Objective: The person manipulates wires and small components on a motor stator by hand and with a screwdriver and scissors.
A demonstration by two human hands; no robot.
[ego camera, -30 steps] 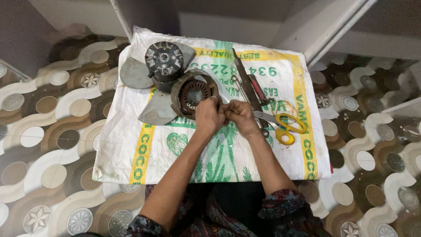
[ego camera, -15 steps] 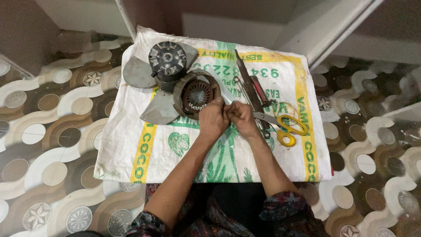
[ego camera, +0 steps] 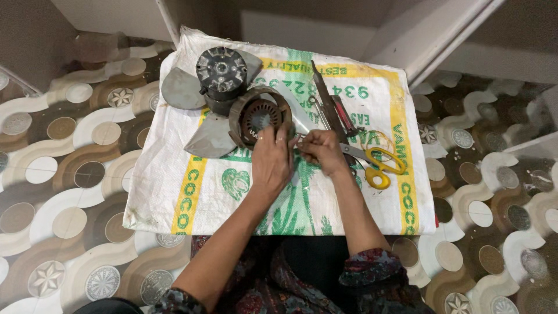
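Spread over patterned floor, a woven sack (ego camera: pixel 174 186) holds a round motor housing (ego camera: pixel 258 116) that the left hand (ego camera: pixel 272 160) grips at its rim, right hand (ego camera: pixel 321 151) pinched shut beside.

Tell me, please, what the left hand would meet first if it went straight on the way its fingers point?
The left hand points up the sack toward the round motor casing; its fingertips look already at the rim, so it likely comes first.

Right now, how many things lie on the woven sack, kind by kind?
Motor parts: 2 – round stator housing under the left hand, dark motor body
Grey fan blades: 3
Yellow-handled scissors: 1
Long hand tools: about 3, overlapping
Total: about 9
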